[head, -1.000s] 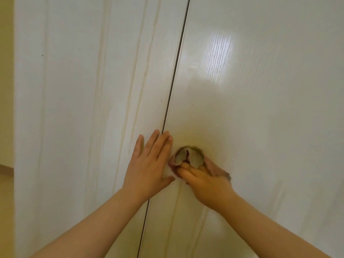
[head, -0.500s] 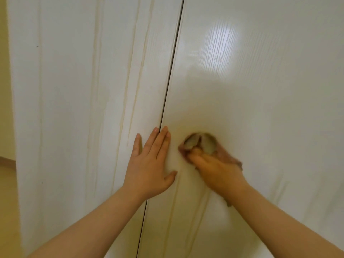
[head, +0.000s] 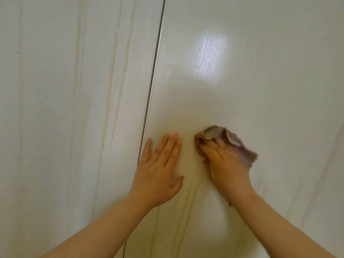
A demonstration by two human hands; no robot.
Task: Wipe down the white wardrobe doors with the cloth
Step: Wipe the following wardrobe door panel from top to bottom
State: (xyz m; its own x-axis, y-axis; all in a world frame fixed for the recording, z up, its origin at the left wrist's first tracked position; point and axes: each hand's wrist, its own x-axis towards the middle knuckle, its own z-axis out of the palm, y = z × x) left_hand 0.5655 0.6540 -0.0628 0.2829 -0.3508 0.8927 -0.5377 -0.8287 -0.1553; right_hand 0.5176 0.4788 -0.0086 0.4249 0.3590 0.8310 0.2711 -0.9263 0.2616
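Here, a crumpled pinkish-brown cloth (head: 217, 134) is gripped under the curled fingers of the right hand (head: 227, 166) and pressed against the right wardrobe door (head: 270, 81), near its left edge. The left hand (head: 158, 172) is laid flat on the same door with fingers straight, just beside the seam (head: 155, 71), and nothing is held in it.

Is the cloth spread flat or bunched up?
Bunched up: the cloth sits crumpled in folds under the right hand, pressed against the right door.

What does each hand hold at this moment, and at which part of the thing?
The right hand holds the bunched cloth by its middle, pressed on the right wardrobe door. The left hand holds nothing, lying flat on that door.
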